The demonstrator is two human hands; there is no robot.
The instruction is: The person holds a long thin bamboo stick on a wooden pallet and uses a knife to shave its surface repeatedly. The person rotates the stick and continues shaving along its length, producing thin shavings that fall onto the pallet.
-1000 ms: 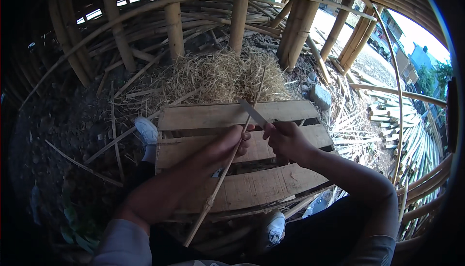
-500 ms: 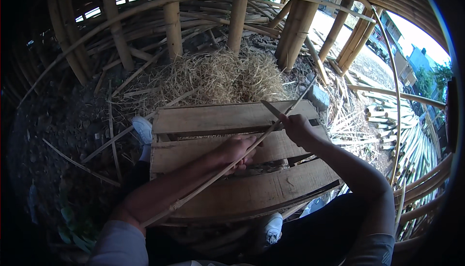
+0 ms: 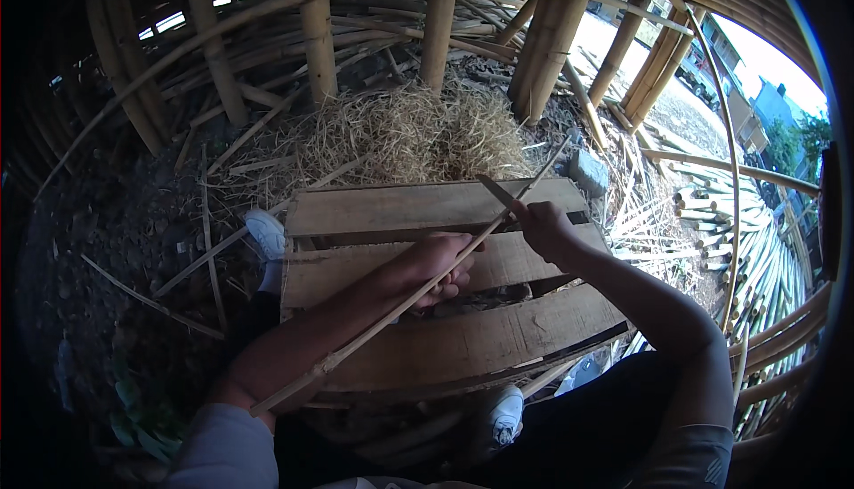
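A long thin bamboo strip (image 3: 384, 322) slants from beside my left forearm up to the far right, above a slatted wooden table. My left hand (image 3: 440, 266) is closed around the strip near its middle. Farther along, my right hand (image 3: 544, 226) grips a knife (image 3: 498, 192), its blade pointing up and left. The blade lies against the strip, crossing it close to my right fingers. The knife's handle is mostly hidden inside my right hand. Under both hands is the wooden table (image 3: 374, 210), made of wide planks with gaps between them.
A heap of curly shavings (image 3: 409, 137) lies beyond the table. Bamboo posts (image 3: 551, 40) and a curved rail stand behind it. Many cut bamboo poles (image 3: 769, 258) are stacked at the right. A grey block (image 3: 589, 173) sits by the table's far right corner. Loose strips lie at left.
My left hand has moved slightly up and to the right along with the strip. The strip's far tip is a little lower and farther left. My right hand and the knife shifted only slightly.
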